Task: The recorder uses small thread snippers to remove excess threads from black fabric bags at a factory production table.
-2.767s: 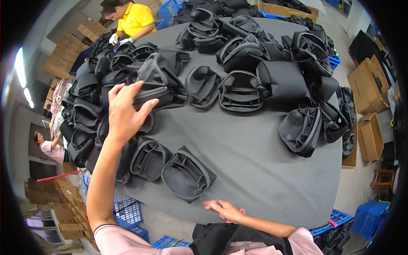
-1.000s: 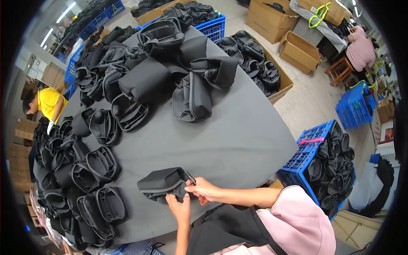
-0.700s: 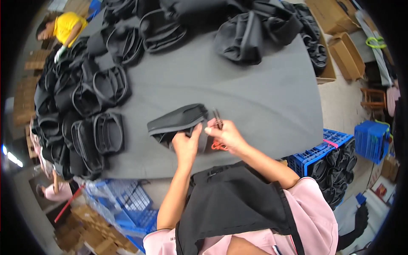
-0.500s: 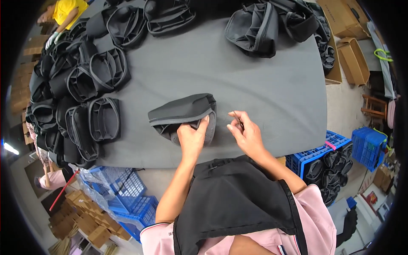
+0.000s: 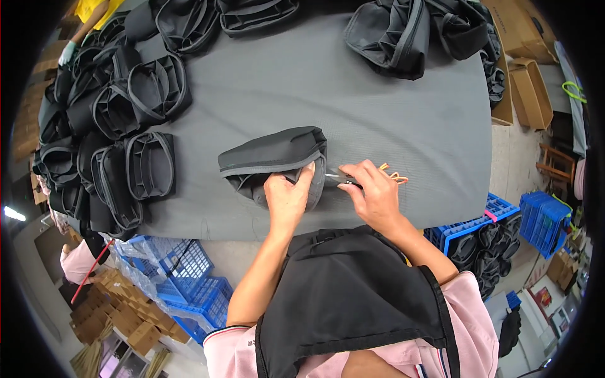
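Observation:
Just in front of me on the grey-covered table (image 5: 277, 82), a black fabric pouch (image 5: 271, 151) with grey zipper edging lies tilted on its side. My left hand (image 5: 287, 196) grips its near edge, thumb on top along the zipper and the other fingers tucked out of sight in the opening. In my right hand (image 5: 376, 194) is a pair of small thread snips (image 5: 337, 177), their bright blades pointing left at the pouch's right end. Whether the tips touch the fabric I cannot tell. An orange cord loop (image 5: 396, 177) sticks out behind the right hand.
Many open black pouches (image 5: 151, 164) crowd the table's left side, with several more (image 5: 394, 38) at the far right. Blue crates (image 5: 189, 264) stand below the left edge, and another crate of pouches (image 5: 469, 227) at the right. A co-worker's gloved hand (image 5: 67, 53) is at the far left.
My right hand has turned, bringing the snips' blades out toward the pouch, and the orange cord has come into sight. My left hand keeps its hold; the whole view has shifted slightly.

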{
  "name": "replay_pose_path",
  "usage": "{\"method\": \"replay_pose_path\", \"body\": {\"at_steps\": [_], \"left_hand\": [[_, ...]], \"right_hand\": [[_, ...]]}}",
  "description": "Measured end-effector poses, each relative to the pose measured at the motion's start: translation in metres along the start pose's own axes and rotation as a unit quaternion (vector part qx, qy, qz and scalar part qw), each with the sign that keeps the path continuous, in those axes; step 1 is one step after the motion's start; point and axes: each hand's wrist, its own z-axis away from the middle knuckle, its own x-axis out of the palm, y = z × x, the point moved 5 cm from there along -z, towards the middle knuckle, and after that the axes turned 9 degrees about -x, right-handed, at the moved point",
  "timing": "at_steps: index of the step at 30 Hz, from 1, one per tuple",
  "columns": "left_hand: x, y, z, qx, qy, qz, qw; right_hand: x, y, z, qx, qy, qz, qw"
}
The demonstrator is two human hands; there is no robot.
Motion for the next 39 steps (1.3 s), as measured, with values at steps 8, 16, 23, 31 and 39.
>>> {"method": "replay_pose_path", "body": {"at_steps": [8, 16, 23, 31, 39], "left_hand": [[-0.0007, -0.0015, -0.0015, -0.021, -0.004, -0.024, 0.999], [0.0003, -0.0003, 0.0000, 0.004, -0.006, -0.002, 1.000], [-0.0001, -0.0039, -0.0007, -0.020, -0.017, -0.019, 0.999], [0.0006, -0.0005, 0.0008, -0.026, -0.021, -0.022, 0.999], [-0.0007, 0.0033, 0.0003, 0.011, -0.005, -0.031, 0.999]], "right_hand": [[0.0011, 0.0005, 0.0001, 0.026, 0.021, -0.066, 0.997], [0.0048, -0.0058, 0.0018, -0.003, 0.027, 0.004, 1.000], [0.0069, -0.0047, 0.0033, 0.037, 0.039, -0.053, 0.997], [0.0056, -0.0072, 0.0022, 0.012, 0.027, 0.023, 0.999], [0.0009, -0.0034, 0.0025, 0.083, 0.056, -0.062, 0.993]]}}
